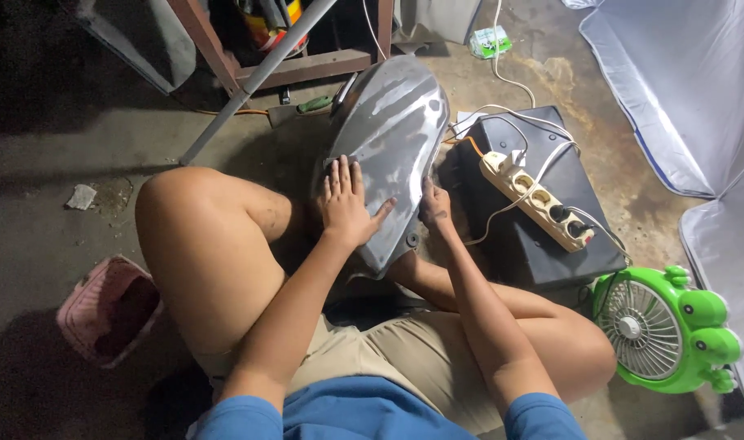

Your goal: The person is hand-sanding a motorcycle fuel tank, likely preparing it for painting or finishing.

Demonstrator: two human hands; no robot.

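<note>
A curved grey metal fender panel (392, 130) stands on the floor between my knees, shiny and streaked. My left hand (347, 204) lies flat on its near left side, fingers together and thumb spread. My right hand (435, 208) grips the panel's right edge near its lower end, fingers curled around it.
A black box (543, 244) carries a cream power strip (536, 200) with white cables. A green frog-shaped fan (665, 330) stands at right. A pink basket (107, 310) sits at left. Wooden frame legs (307, 65) and a metal pole (250, 85) stand behind. White sheeting (689, 90) lies far right.
</note>
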